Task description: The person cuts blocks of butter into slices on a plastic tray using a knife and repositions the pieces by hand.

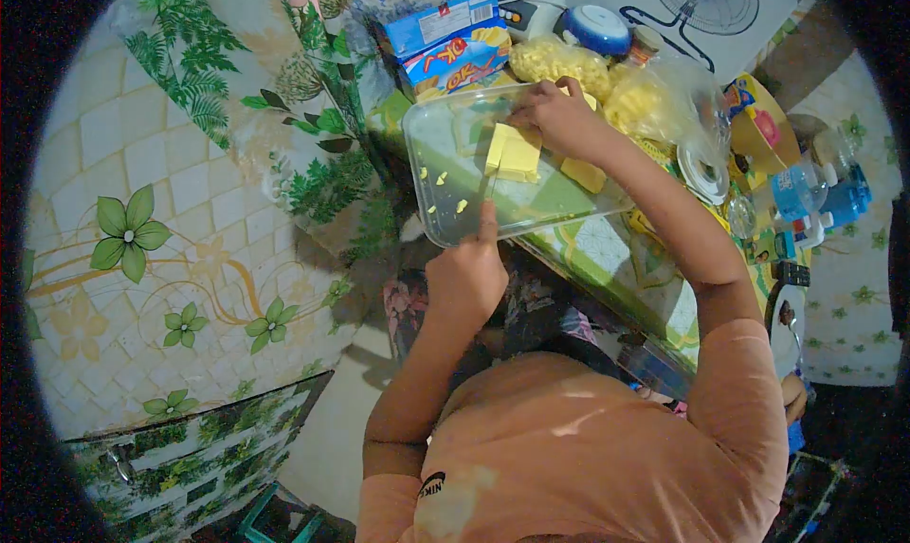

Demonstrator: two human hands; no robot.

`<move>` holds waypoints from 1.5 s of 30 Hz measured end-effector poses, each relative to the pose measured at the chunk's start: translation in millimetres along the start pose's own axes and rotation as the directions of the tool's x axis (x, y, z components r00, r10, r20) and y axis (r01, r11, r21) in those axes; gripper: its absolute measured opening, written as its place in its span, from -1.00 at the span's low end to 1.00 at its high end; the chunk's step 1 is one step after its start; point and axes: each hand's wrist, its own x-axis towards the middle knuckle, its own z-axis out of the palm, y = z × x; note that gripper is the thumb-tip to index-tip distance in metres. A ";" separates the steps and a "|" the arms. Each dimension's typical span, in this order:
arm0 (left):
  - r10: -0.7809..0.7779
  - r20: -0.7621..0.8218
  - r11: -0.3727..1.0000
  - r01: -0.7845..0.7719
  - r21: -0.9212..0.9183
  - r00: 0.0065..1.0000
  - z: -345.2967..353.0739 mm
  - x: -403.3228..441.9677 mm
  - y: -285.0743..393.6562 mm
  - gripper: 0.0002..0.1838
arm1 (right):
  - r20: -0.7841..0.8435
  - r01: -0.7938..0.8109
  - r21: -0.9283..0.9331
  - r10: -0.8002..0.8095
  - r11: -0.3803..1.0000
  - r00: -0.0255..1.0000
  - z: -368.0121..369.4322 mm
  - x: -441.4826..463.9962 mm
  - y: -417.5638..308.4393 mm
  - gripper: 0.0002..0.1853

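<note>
While right hand (561, 121) is touching yellow block (514, 154) in clear tray (447, 145), grip unclear, left hand (466, 276) is grasping thin knife (492, 188) against it.

From my remote station, I view a table (661, 282) with a green-and-white patterned cover. It supports a clear plastic tray (413, 164) along the front edge. Behind the tray stands a blue snack carton (455, 69). Toward the right end, I identify a water bottle (798, 192), a black remote control (792, 274) and a white plate (785, 349).
</note>
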 end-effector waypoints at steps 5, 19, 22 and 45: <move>0.023 -0.058 1.000 -0.023 -0.006 0.998 -3.2 0.5 -6.8 -0.31 | -0.074 -0.036 0.215 0.053 0.976 0.996 -24.0 -14.8 -14.1 -0.28; 0.256 -0.287 0.961 -0.210 0.180 0.923 8.7 40.0 -29.6 -0.48 | 0.029 -0.142 0.164 0.139 0.976 0.990 -12.7 -0.1 -21.6 0.14; 0.259 -0.292 0.950 -0.188 0.250 0.921 16.5 49.6 -32.9 -0.48 | 0.020 -0.158 0.125 0.156 0.980 0.987 -12.3 2.6 -18.4 0.16; 0.245 -0.181 0.950 -0.199 0.242 0.952 20.7 66.1 -48.3 -0.41 | 0.264 -0.302 0.138 0.259 0.943 0.929 -12.0 27.5 11.8 -0.43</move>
